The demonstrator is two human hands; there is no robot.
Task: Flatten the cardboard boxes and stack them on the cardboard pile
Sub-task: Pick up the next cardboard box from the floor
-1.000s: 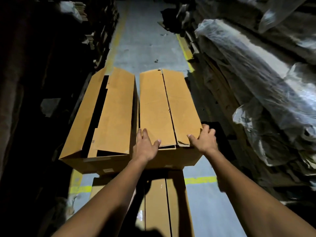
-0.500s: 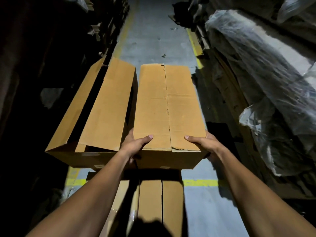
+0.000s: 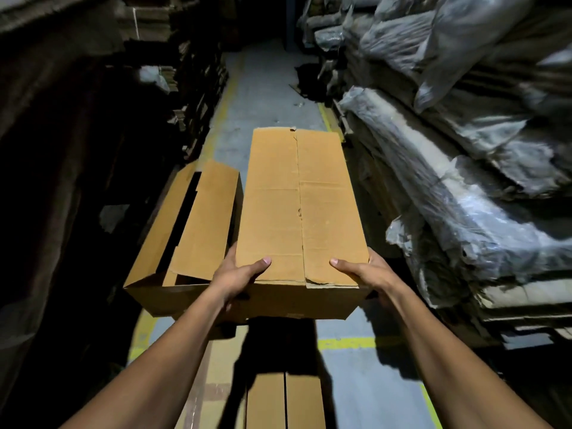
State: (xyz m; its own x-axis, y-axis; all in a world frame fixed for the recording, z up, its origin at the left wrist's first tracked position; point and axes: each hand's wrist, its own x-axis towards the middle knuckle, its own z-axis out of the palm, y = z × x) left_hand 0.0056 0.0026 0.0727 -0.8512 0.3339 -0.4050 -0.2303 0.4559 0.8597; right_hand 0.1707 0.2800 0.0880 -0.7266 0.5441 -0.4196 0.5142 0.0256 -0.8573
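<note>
Head camera, the only view: a person stands in a dim warehouse aisle holding a closed cardboard box [image 3: 301,212] by its near end, at about 12 o'clock from the wrists. The left hand [image 3: 238,278] grips the near left corner, thumb [image 3: 258,265] lying across the top flap and the remaining fingers hidden round the side or underneath. The right hand [image 3: 360,272] mirrors it on the near right corner, thumb on the top flap just right of the centre seam, other fingers out of sight below the edge. So both hands are curled onto the box, which lies between them, its long axis running away toward 12 o'clock and its far end apart from any support I can make out.

At 9 o'clock from the held box, touching or just beside it, sits a second box [image 3: 192,236] with its top flaps [image 3: 205,218] partly open. Lower down, at 6 o'clock, flat cardboard [image 3: 284,400] lies on the floor [image 3: 371,376]; whether this is the pile I cannot tell. Plastic-wrapped stacks [image 3: 448,168] line the aisle at 3 o'clock.

My judgement: the step in hand is lifting the box clear before flattening it. Next it wants the flaps opened and the sides pushed to collapse it.
</note>
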